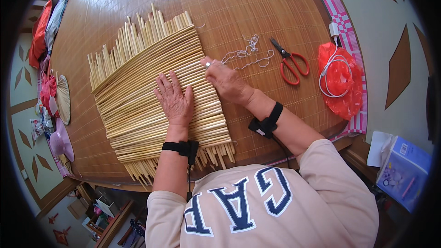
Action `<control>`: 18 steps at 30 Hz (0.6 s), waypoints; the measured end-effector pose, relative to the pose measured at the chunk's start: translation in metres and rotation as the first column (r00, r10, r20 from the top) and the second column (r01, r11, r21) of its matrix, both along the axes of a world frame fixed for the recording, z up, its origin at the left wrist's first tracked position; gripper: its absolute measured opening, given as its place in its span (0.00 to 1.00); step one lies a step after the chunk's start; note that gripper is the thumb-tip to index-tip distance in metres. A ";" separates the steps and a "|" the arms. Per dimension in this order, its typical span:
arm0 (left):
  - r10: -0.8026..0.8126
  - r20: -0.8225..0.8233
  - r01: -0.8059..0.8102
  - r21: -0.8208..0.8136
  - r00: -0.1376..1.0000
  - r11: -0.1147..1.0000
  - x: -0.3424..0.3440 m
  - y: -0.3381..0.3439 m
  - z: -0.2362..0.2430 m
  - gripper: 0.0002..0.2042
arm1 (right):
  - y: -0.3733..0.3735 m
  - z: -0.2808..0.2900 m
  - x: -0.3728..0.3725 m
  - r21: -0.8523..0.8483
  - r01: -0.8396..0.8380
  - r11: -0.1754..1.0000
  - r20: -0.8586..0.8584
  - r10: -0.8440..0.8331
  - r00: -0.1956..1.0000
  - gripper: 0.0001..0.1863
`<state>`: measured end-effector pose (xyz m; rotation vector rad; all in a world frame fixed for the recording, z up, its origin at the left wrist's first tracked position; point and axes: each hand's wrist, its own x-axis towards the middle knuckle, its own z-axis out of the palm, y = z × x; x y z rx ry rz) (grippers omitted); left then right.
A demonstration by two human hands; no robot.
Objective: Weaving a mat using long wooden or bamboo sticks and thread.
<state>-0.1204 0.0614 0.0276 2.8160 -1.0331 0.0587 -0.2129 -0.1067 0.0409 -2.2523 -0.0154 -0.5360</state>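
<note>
A panel of pale, straight reed sticks [138,96] lies in front of me, its sticks side by side, crosswise. More sticks stick out from under its far and near edges at right angles. My left hand [175,98] rests flat on the sticks, fingers spread. At the panel's right edge, my right hand [225,80], with a ring on one finger, is closed in a pinch. A tangled white thread [250,50] trails from those fingers across the mat; the fingertips' exact hold is partly hidden. Scissors with red handles [289,64] lie open to the right of the thread.
Underneath is a brown woven mat [262,9] on a wide raised surface. A red plastic bag [342,80] with a white charging cable [328,76] lies at the right edge. A hand fan [64,98] and a pink hat [62,142] are at the far left. A blue package [404,170] stands lower right.
</note>
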 end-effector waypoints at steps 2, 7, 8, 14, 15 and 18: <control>0.002 0.006 -0.002 -0.006 1.000 1.000 0.000 0.002 0.001 0.32 | -0.019 0.014 -0.002 0.323 0.264 0.909 -0.035 -0.267 0.963 0.06; 0.008 -0.022 -0.008 0.026 1.000 1.000 0.000 0.000 0.001 0.33 | -0.034 0.016 -0.005 0.308 0.269 0.913 -0.051 -0.266 0.963 0.04; 0.008 -0.025 -0.007 0.028 1.000 1.000 0.001 0.000 -0.001 0.33 | -0.032 0.015 -0.004 0.249 0.222 0.943 -0.037 -0.220 0.975 0.04; 0.006 0.027 -0.006 0.014 1.000 1.000 0.002 -0.003 -0.001 0.33 | 0.003 0.003 0.011 -0.114 0.011 0.993 0.084 -0.001 0.996 0.06; 0.007 0.027 -0.007 0.008 1.000 1.000 0.002 -0.002 -0.002 0.33 | 0.011 -0.001 0.013 -0.137 -0.005 0.991 0.059 0.013 0.998 0.06; 0.006 0.020 -0.006 0.004 1.000 1.000 0.002 0.001 -0.004 0.34 | 0.027 -0.010 0.016 -0.259 0.018 0.966 0.079 0.003 0.997 0.10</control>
